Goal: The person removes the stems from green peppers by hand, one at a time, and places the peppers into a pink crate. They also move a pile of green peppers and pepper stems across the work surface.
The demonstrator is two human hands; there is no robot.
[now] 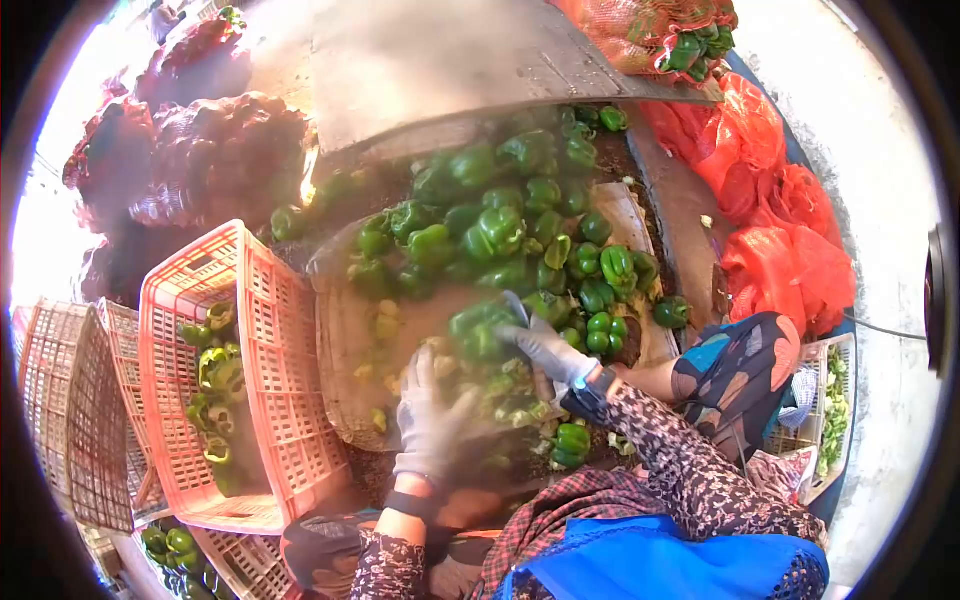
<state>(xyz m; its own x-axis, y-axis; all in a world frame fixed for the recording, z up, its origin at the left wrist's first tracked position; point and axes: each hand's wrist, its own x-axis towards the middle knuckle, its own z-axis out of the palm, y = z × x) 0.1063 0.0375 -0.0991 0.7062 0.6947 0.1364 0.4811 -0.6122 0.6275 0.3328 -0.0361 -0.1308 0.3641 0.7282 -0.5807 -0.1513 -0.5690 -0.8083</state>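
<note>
My left hand (430, 415), in a pale work glove, hovers over the near part of the board with its fingers spread and nothing in them. To its right, my right hand (548, 352), also gloved, has its fingers against the right side of a green bell pepper (480, 330); haze and motion blur the grip. A large heap of green bell peppers (495, 232) lies just beyond both hands. Pale green trimmings (515, 390) are scattered below the right hand. One loose pepper (571, 445) rests near my lap.
An orange plastic crate (300, 400) on the left holds cut pepper pieces (220, 370). Full mesh sacks (220, 160) stand behind it. Red netting (780, 240) lies at the right, above a white basket (800, 430). A board (450, 60) borders the heap's far side.
</note>
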